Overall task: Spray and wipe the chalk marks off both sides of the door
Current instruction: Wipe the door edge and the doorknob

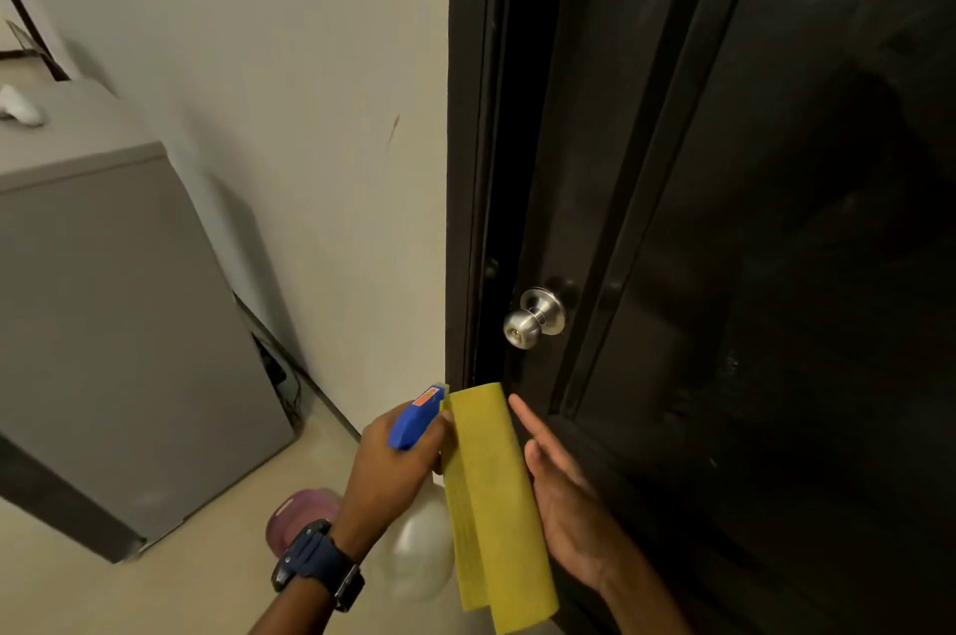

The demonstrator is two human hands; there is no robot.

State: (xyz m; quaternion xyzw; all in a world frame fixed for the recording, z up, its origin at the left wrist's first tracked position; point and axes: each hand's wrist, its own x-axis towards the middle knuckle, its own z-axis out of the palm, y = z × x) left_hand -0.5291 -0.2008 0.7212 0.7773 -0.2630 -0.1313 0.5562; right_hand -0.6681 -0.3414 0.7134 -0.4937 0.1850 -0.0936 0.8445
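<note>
The dark panelled door point(776, 220) fills the right half of the view, with a silver round knob point(534, 319) near its left edge. Only faint pale smudges point(730, 368) show on its panel. My left hand point(393, 469) grips a spray bottle point(416, 417) with a blue trigger head and a white body, low in front of the door frame. A yellow cloth point(491, 494) hangs down beside the bottle, pinched at its top edge by my left fingers. My right hand point(561, 494) is just right of the cloth, fingers stretched out and apart, holding nothing.
A cream wall point(284, 117) runs left of the door frame. A grey cabinet-like appliance point(119, 324) stands at the left with a white object point(20, 109) on top. A purple plastic lid or bowl point(297, 520) lies on the floor below my left wrist.
</note>
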